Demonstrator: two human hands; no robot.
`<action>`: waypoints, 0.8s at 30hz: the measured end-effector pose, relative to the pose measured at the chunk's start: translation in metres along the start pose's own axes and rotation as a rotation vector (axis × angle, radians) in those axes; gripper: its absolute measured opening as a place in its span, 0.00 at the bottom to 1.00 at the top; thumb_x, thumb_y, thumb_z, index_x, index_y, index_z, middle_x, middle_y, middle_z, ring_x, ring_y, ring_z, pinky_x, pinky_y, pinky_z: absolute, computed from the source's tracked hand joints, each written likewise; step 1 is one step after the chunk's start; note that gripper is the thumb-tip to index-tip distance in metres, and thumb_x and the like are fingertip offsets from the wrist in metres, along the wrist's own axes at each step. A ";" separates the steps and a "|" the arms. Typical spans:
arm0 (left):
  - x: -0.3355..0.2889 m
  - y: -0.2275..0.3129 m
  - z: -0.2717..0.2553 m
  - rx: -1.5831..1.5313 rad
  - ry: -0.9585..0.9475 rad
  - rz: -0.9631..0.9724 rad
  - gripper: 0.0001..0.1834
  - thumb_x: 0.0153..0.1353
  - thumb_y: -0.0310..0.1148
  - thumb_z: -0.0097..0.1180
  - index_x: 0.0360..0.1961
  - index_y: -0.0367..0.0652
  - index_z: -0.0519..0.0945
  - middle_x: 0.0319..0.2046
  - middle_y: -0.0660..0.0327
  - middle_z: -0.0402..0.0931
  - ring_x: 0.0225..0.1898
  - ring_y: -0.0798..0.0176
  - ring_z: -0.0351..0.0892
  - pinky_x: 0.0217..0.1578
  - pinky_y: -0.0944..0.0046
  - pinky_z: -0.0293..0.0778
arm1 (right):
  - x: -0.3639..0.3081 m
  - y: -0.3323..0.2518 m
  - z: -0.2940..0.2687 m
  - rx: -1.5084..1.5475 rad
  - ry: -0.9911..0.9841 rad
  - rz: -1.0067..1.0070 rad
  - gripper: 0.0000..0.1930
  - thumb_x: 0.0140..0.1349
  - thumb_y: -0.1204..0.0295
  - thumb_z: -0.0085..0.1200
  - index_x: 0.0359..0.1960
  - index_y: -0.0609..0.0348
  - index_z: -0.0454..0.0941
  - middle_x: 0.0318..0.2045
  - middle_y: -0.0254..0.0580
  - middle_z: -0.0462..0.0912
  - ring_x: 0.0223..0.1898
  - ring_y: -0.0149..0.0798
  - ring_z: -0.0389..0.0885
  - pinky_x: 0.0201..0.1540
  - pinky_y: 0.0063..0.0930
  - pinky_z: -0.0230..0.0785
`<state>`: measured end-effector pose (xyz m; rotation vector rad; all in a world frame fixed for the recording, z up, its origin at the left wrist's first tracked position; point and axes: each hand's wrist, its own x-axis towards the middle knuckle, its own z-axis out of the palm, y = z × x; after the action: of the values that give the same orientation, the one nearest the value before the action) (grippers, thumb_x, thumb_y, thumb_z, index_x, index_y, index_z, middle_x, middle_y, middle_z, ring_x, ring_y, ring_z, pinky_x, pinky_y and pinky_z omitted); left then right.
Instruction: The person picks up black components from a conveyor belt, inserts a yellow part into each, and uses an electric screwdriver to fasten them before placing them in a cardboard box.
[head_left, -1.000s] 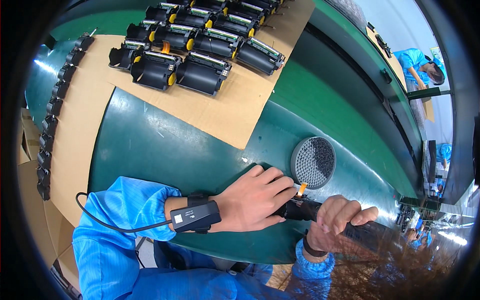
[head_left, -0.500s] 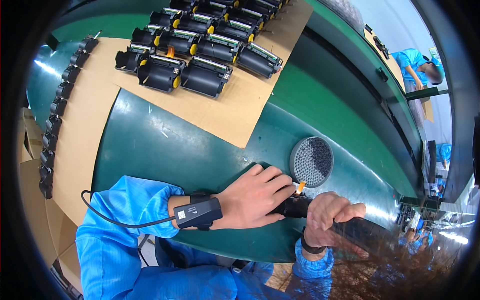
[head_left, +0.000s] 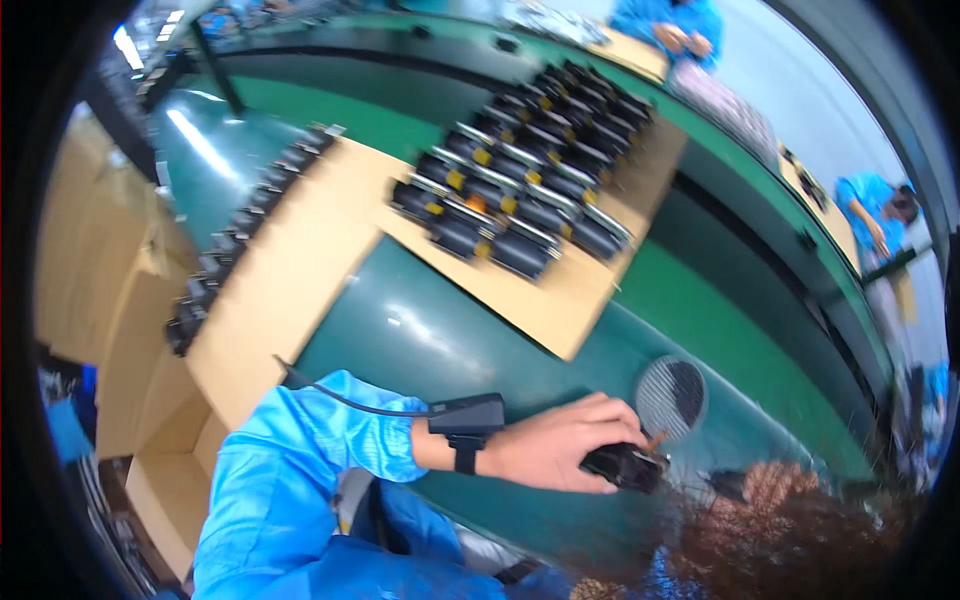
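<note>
Your sleeve (head_left: pixel 280 450) is blue cloth, finely lined and faintly shiny, creased at the elbow. The wrist box (head_left: pixel 468 413) looks like smooth black plastic, matt to satin, on a dull black strap (head_left: pixel 465 456). Your part (head_left: pixel 622 466) seems to be black plastic with glossy highlights. The table (head_left: pixel 415 345) has a smooth green finish, glossy enough to mirror light. You have matt brown cardboard (head_left: pixel 560 322) under dark, plastic-looking units (head_left: pixel 520 252), blurred here. The grey dish (head_left: pixel 655 398) looks matt, its inside rough-textured.
</note>
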<state>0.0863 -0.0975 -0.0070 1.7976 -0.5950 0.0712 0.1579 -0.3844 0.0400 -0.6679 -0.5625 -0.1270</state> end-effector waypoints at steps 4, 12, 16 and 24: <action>-0.036 0.030 -0.050 0.155 -0.031 -0.202 0.30 0.59 0.37 0.71 0.61 0.42 0.76 0.58 0.55 0.70 0.60 0.47 0.69 0.62 0.54 0.69 | -0.023 -0.024 -0.031 -0.108 0.141 -0.050 0.47 0.61 0.19 0.37 0.44 0.57 0.77 0.23 0.40 0.76 0.19 0.35 0.69 0.23 0.28 0.61; -0.081 0.043 -0.036 0.404 -0.101 -0.124 0.29 0.61 0.35 0.69 0.63 0.50 0.75 0.66 0.51 0.62 0.66 0.44 0.68 0.59 0.50 0.74 | -0.024 -0.023 -0.053 -0.048 0.289 -0.050 0.44 0.64 0.21 0.38 0.44 0.55 0.78 0.22 0.39 0.74 0.18 0.35 0.68 0.21 0.26 0.58; -0.087 0.035 -0.017 0.476 -0.215 -0.120 0.31 0.62 0.30 0.66 0.67 0.52 0.73 0.71 0.47 0.57 0.68 0.41 0.66 0.63 0.48 0.72 | -0.021 -0.015 -0.055 -0.071 0.274 -0.048 0.43 0.64 0.22 0.39 0.44 0.56 0.77 0.22 0.38 0.74 0.18 0.35 0.68 0.21 0.26 0.59; -0.120 0.103 -0.166 0.816 0.652 -0.104 0.40 0.51 0.27 0.75 0.66 0.45 0.72 0.62 0.49 0.72 0.65 0.46 0.74 0.66 0.54 0.71 | -0.019 -0.011 -0.056 -0.116 0.265 -0.061 0.41 0.66 0.24 0.41 0.44 0.56 0.75 0.22 0.38 0.73 0.18 0.33 0.67 0.21 0.25 0.59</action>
<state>-0.0206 0.0776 0.0955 2.3978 0.0301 0.8996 0.1642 -0.4291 -0.0004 -0.7330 -0.3219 -0.3026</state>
